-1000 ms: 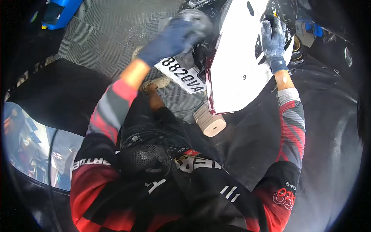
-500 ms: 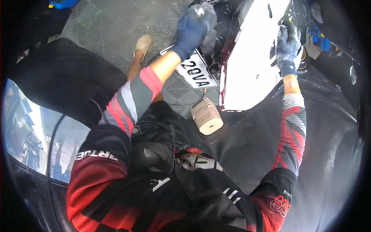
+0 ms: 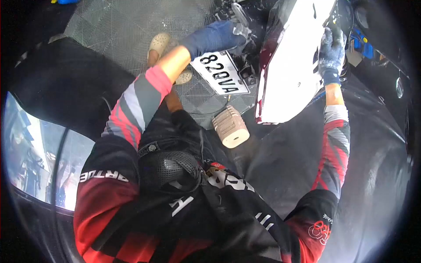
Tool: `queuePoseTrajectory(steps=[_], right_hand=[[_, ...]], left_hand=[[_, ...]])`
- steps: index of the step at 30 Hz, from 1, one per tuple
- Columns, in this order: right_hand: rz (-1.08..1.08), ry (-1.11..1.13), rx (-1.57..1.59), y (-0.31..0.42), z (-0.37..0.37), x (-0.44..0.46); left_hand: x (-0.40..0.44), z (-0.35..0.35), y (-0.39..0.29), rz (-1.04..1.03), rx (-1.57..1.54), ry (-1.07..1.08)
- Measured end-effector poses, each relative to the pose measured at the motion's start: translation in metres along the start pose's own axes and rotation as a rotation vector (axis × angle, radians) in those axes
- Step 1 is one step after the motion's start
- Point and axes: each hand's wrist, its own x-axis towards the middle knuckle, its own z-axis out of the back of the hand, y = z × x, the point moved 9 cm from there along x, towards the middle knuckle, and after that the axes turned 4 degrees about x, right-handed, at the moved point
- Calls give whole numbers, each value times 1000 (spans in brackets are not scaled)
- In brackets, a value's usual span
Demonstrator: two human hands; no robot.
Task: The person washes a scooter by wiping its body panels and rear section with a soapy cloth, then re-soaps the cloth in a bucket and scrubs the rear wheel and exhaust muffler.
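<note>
Job's looking unfinished imo, right hand (image 3: pixel 332 50) is touching the white panel (image 3: pixel 291 74), left hand (image 3: pixel 221 36) is hanging near the plate (image 3: pixel 220 72), can't tell either grip.

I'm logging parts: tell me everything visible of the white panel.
The white panel is long and smooth, tapering toward its lower end, with a dark-red left edge and a dark slot near the top. It looks painted; plastic or metal, I cannot tell. It slants at upper right, cut off by the frame. The gloved right hand lies along its right edge.

The panel (image 3: pixel 291 74) is white, the left glove (image 3: pixel 212 38) navy blue.
</note>
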Motion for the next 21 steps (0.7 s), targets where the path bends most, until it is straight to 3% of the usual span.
queuePoseTrajectory(steps=[1, 3, 4, 7, 9, 11, 12, 13, 15, 17, 19, 21], right_hand=[[-49, 27, -24, -9, -3, -1], [-58, 99, -53, -2, -4, -3], [-58, 93, -57, -5, -4, -1], [0, 109, -51, -7, -8, 1], [-104, 95, 118, -10, -10, -5], [-72, 94, -11, -4, -5, -8], [-72, 90, -31, -8, -5, -5], [-71, 93, -50, -10, -5, -3], [-59, 77, -52, -11, -5, -4], [-60, 73, -10, -20, -8, -3], [-61, 84, -39, -13, -7, 0], [-75, 83, 1, -15, -7, -4]], left_hand=[[-17, -7, -13, 4, -11, 9], [-45, 20, -65, -294, 560, -426], [-40, 18, -49, -150, 514, -373], [-28, 17, -48, -85, 618, -248], [-12, 14, -29, 22, 619, -112], [-10, 10, -35, -405, 504, -265], [-2, -4, -9, -245, 441, -199], [-22, 9, -35, 57, 366, -232], [-44, 13, -53, -144, 421, -545], [-46, 4, -37, -59, 348, -470], [-63, -17, -45, -282, 793, -536], [-73, -27, -40, -244, 693, -526]])
